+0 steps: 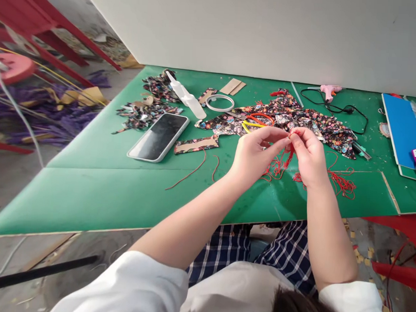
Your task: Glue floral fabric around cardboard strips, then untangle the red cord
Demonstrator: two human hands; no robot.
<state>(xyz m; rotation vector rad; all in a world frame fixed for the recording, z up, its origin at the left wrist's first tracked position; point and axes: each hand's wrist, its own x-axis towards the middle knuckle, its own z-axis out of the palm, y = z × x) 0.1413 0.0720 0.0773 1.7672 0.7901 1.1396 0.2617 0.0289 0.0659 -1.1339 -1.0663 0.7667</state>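
Observation:
My left hand [259,151] and my right hand [307,152] meet over the green table, fingertips pinched together on a red cord tassel [289,157]. Its strands hang down between the two hands. Below them lie more red cords [275,169], and another red tassel bundle [343,184] rests to the right of my right wrist. Just beyond my left hand are scissors [252,125] with orange and yellow handles, lying on black floral fabric [287,114]. My fingers partly hide the spot where they grip the tassel.
On the green table [118,189] lie a phone [159,137], a white squeeze bottle [187,95], a roll of tape [220,102] and fabric scraps [144,110]. A pink glue gun [329,92] with a black cord and a blue folder [403,131] are at the right. A pale panel [267,35] rises behind.

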